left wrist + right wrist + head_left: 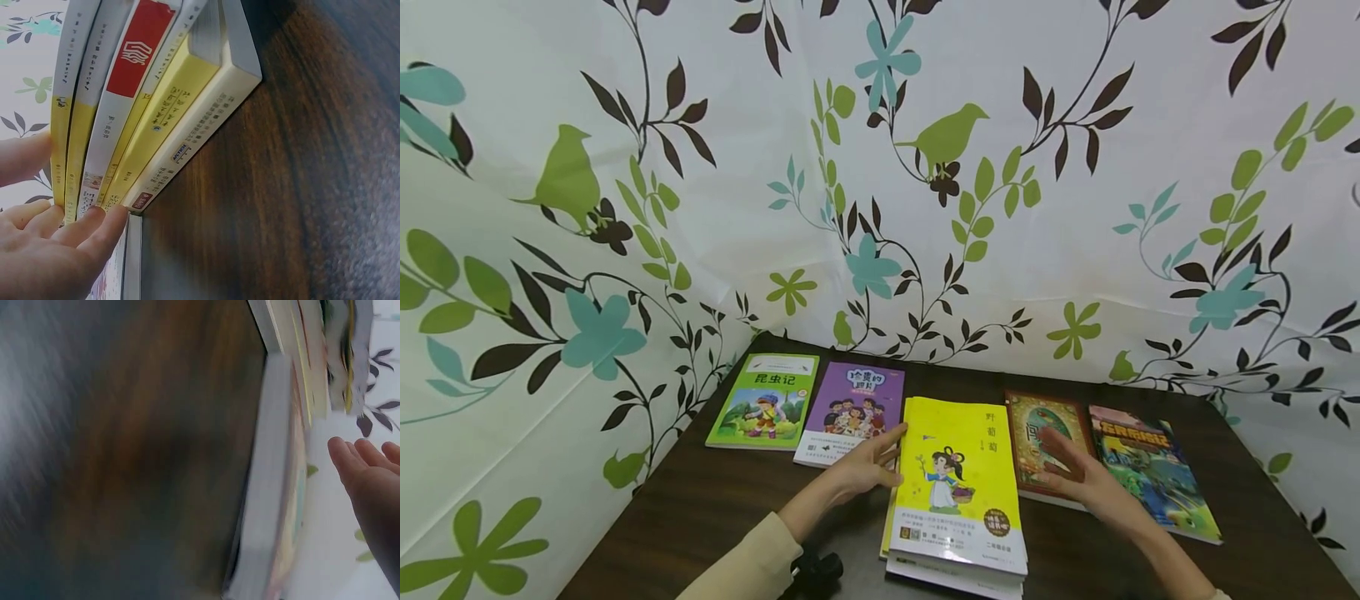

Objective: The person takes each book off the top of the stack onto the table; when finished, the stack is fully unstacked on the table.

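Note:
A stack of several books, topped by a yellow book (958,475) with a cartoon girl on its cover, lies at the middle of the table. My left hand (868,461) rests against the stack's left side. In the left wrist view, the fingertips (94,214) touch the yellow and white spines (134,125). Over the ornate red-brown book (1028,417), right of the stack, my right hand (1093,483) hovers with fingers spread and holds nothing. The right wrist view shows that hand (375,475) apart from the stack's page edges (312,362).
On the dark wooden table (692,517), a green book (763,404) and a purple book (853,408) lie at the left. A colourful book (1153,471) lies far right. A black object (820,573) is at the front edge. Patterned cloth (880,208) stands behind.

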`<state>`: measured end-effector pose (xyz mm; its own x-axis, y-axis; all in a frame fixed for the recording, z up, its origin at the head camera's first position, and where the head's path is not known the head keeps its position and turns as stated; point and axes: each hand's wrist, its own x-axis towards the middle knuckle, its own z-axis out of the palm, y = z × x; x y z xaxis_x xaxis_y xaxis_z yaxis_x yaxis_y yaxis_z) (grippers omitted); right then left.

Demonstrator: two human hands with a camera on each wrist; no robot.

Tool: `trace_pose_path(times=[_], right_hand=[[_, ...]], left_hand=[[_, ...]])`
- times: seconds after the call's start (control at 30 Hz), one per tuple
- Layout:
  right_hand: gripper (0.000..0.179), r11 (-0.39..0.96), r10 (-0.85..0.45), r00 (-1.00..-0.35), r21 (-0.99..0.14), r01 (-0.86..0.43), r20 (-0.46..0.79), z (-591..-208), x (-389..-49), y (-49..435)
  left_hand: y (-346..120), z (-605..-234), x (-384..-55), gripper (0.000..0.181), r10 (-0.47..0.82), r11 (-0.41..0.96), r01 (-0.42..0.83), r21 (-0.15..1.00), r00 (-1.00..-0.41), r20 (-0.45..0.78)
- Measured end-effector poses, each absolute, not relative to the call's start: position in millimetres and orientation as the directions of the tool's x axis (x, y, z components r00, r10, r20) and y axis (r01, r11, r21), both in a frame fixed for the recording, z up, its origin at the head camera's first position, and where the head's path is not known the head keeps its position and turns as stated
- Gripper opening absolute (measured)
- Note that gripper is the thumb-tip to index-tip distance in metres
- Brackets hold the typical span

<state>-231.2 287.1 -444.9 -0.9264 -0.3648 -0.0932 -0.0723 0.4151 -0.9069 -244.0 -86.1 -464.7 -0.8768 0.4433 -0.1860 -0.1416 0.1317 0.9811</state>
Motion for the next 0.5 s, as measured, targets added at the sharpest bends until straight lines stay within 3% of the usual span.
trace_pose_path(times=[0.23, 0.5], right_hand=[[0.085, 0.391, -0.366, -0.913, -0.92, 0.023, -0.178, -459, -220, 265], [0.081, 0.331, -0.499, -0.844, -0.943, 0.027, -0.199, -468, -214, 259]], left_hand=[[-86, -466, -243, 0.084, 0.433, 0.149, -0.133, 0.98, -0.882, -0.186], [-86, -462, -241, 0.085, 0.364, 0.221, -0.104, 0.97, -0.914, -0.181]])
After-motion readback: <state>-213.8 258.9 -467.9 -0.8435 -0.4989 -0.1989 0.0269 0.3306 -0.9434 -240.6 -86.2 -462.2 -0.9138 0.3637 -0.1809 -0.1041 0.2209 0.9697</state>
